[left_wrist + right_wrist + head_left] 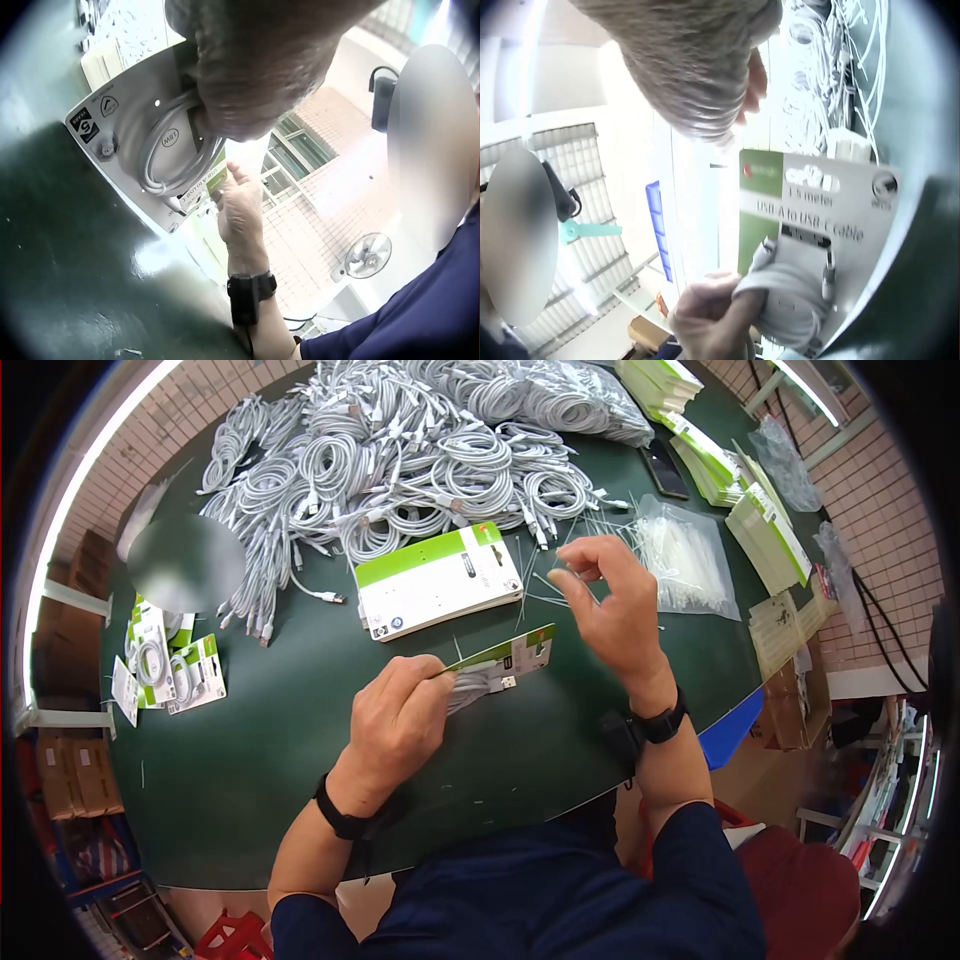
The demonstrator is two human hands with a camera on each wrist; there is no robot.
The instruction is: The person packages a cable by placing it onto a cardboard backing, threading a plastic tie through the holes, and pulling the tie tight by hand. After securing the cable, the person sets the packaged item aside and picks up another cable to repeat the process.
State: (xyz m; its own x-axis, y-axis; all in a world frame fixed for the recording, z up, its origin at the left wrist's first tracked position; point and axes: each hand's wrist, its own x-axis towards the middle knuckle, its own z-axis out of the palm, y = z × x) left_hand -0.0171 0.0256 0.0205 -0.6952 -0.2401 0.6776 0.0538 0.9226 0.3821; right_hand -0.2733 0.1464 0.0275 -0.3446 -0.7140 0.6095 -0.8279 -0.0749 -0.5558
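My left hand (pixel 398 710) grips a green and white packaging card (pixel 528 650) with a coiled white USB cable (pixel 470 688) against it. In the right wrist view, the card's printing (pixel 810 217) reads USB-A to USB-C cable, and left-hand fingers press the coil (pixel 787 300). A thin cable tie (pixel 458 648) sticks up from the card's top edge. My right hand (pixel 615 600) hovers to the right of the card, thumb and index finger bent with a gap between their tips. Loose cable ties (pixel 545 588) lie beneath it.
Behind the hands lies a stack of flat cards (pixel 440 585). A big heap of coiled cables (pixel 400 460) covers the far side. A bag of cable ties (pixel 685 560), a phone (pixel 664 468) and more cards (pixel 768 540) stand right. Carded cables (pixel 170 665) lie left.
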